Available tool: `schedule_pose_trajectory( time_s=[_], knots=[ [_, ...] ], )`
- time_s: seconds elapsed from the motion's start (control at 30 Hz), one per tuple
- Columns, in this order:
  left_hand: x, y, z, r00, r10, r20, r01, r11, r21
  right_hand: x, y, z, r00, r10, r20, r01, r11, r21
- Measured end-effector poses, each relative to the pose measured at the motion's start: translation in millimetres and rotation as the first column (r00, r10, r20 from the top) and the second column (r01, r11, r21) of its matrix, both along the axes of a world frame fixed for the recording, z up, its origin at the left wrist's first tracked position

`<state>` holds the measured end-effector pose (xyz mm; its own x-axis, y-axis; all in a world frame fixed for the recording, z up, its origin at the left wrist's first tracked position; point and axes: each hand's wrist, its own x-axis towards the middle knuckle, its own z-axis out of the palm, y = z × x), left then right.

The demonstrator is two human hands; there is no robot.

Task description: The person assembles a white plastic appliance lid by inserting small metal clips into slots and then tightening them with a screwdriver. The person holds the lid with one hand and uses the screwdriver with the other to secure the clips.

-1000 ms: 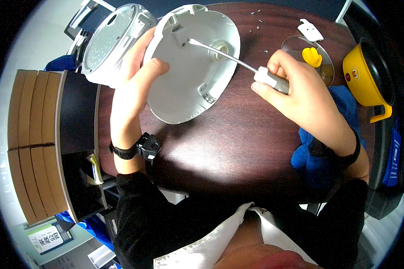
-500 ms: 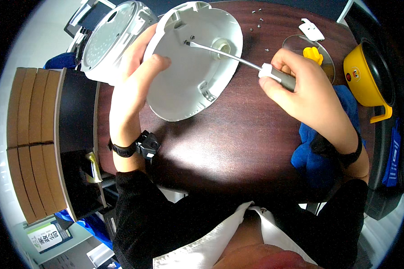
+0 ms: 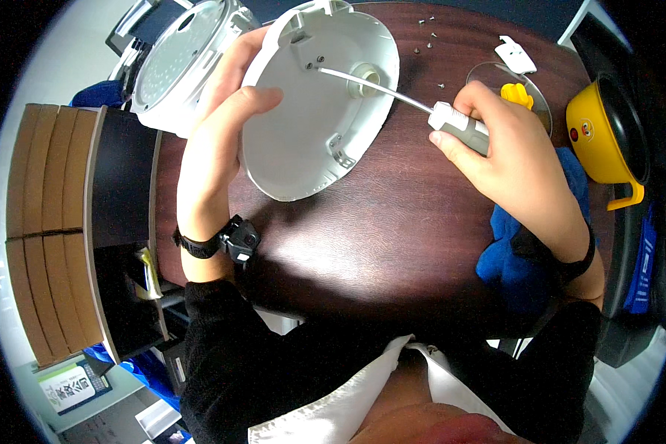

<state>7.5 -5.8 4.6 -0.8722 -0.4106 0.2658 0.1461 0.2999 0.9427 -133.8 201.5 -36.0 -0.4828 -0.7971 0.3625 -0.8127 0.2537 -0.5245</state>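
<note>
A white oval plastic cover [image 3: 296, 148] is tilted with its hollow inner side facing me. My left hand [image 3: 226, 122] grips its left edge, the thumb lying over the inside. My right hand [image 3: 522, 152] is closed around the grey-and-white handle of a screwdriver [image 3: 381, 88]. Its long shaft points left into the cover, and the tip is just right of two small screw points near the upper left. Whether the tip touches the plastic, I cannot tell. A round collar [image 3: 363, 80] stands up inside the cover behind the shaft.
Several loose screws [image 3: 417, 51] lie at the table's far side. Beyond my right hand are a white plastic piece [image 3: 516, 55] and a glass lid with a yellow knob [image 3: 517, 95]. A yellow pot [image 3: 603, 137], blue cloth [image 3: 505, 255], white appliance [image 3: 181, 66] and cardboard boxes [image 3: 52, 174] surround the workspace.
The screwdriver tip has shifted slightly right, away from the screw point it was at. Its handle has turned a little in my right hand. My left hand keeps its hold on the cover.
</note>
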Motion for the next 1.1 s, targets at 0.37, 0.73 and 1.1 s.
schedule_pose_trajectory(
  time_s=[0.37, 0.73, 1.1],
  knots=[
    [5.6, -2.8, 3.4, 0.998, 0.032, 0.047, -0.03, 0.998, -0.049, 2.7, 0.1, 6.0, 0.99, 0.012, -0.141, -0.017, 0.999, -0.033],
    [3.3, -9.1, -0.8, 0.998, -0.068, 0.014, 0.07, 0.974, -0.216, 2.4, 0.0, 8.3, 0.991, 0.016, -0.133, -0.02, 0.999, -0.025],
    [5.3, -12.2, -3.2, 0.993, -0.118, -0.026, 0.11, 0.97, -0.215, -3.3, -1.7, 10.1, 0.994, 0.09, 0.056, -0.092, 0.995, 0.048]
  ],
)
